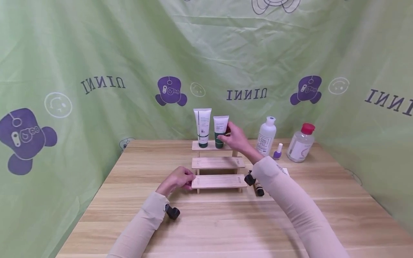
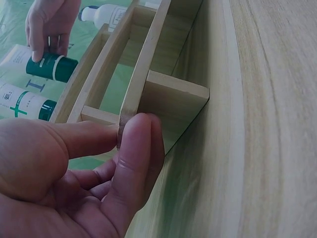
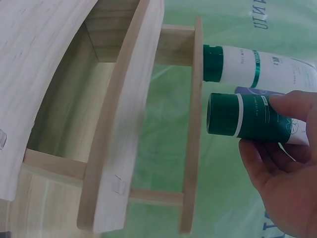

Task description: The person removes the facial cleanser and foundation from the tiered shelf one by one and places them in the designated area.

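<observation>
A three-step wooden display rack [image 1: 218, 163] stands on the table. My left hand [image 1: 179, 178] pinches the left end of its lowest step between thumb and fingers; the step's edge [image 2: 133, 94] shows close up in the left wrist view. With my right hand [image 1: 238, 138] I grip a small white and dark green tube [image 1: 221, 129], cap down, at the top step. In the right wrist view its green cap [image 3: 223, 114] is just off the step's edge. Left of it, a taller white tube [image 1: 202, 125] with a green cap stands upright on the top step.
Right of the rack stand a white bottle [image 1: 266, 138], a small purple nail polish bottle [image 1: 278, 152] and a clear bottle with a red cap [image 1: 300, 143]. A dark-capped tube [image 1: 259, 189] lies beside the rack, partly behind my right sleeve. A green printed curtain [image 1: 135, 53] surrounds the table.
</observation>
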`<state>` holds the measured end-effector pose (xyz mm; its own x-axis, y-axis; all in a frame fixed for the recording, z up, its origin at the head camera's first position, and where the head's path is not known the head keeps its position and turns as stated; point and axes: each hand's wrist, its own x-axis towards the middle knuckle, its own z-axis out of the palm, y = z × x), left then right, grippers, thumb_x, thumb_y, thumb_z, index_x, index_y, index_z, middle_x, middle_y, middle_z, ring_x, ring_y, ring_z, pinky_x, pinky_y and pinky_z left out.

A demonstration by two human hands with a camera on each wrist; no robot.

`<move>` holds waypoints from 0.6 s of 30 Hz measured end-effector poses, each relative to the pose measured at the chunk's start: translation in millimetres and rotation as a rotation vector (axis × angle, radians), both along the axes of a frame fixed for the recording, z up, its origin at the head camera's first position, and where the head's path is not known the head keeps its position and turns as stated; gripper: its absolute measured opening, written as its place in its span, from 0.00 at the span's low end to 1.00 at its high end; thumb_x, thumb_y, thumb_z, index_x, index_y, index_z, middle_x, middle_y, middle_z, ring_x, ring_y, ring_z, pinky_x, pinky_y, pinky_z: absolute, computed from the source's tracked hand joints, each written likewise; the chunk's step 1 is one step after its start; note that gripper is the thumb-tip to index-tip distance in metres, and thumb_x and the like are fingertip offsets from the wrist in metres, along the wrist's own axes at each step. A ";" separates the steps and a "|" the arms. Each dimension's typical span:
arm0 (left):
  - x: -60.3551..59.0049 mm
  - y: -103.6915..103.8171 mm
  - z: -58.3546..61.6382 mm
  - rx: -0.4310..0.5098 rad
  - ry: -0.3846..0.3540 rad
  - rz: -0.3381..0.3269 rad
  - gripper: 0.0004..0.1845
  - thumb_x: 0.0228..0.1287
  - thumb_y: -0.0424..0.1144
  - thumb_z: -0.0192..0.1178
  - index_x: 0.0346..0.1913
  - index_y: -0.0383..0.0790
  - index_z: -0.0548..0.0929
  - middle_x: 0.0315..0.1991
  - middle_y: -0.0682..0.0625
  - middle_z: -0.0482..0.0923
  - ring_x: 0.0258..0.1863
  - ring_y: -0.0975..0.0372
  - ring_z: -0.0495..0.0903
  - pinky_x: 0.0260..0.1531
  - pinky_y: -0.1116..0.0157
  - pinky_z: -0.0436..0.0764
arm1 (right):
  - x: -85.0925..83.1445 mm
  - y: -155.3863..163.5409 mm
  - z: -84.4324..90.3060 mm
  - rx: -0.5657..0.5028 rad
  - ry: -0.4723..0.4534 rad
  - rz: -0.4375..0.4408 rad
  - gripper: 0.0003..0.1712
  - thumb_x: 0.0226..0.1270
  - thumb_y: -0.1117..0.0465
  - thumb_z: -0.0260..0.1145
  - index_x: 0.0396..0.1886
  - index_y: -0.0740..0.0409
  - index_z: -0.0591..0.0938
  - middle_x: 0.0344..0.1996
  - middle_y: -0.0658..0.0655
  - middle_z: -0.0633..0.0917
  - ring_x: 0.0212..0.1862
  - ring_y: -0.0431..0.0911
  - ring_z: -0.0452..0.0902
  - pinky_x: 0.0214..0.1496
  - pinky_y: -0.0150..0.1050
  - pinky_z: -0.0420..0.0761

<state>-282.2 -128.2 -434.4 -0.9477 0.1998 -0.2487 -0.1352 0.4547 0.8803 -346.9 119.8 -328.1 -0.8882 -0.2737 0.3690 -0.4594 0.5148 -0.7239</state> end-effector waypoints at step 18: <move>-0.7 1.7 0.8 -0.002 -0.017 0.005 0.10 0.69 0.30 0.57 0.45 0.26 0.82 0.29 0.41 0.81 0.21 0.60 0.79 0.23 0.68 0.86 | 37.7 28.5 8.7 -0.071 0.047 -0.001 0.26 0.60 0.64 0.69 0.56 0.67 0.72 0.45 0.67 0.82 0.44 0.57 0.80 0.48 0.47 0.85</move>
